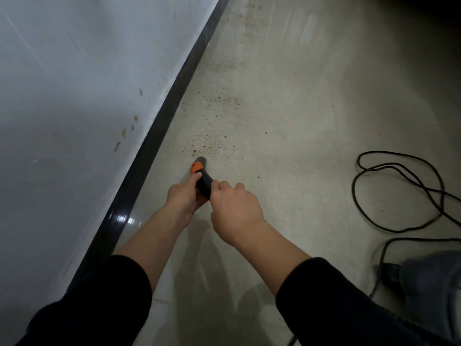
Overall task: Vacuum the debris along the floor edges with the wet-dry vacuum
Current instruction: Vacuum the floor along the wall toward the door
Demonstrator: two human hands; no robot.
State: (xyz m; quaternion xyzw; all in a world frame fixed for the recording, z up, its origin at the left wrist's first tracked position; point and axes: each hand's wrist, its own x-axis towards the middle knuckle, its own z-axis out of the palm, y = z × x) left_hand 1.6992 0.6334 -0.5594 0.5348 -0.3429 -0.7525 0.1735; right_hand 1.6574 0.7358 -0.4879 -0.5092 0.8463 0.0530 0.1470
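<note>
A black vacuum nozzle [202,174] with an orange slider near its tip points down at the pale floor, its mouth just short of a patch of brown debris [207,146]. My left hand [183,198] grips the nozzle from the left, thumb up by the orange part. My right hand [235,208] grips it from the right, fingers curled over the tube. More debris specks [222,101] trail away along the black baseboard [159,136]. The hose behind my hands is hidden.
A white wall [74,96] with a few stains rises on the left above the baseboard. A black power cord [399,193] lies in loops on the floor at right. A knee in grey trousers [434,278] shows at lower right.
</note>
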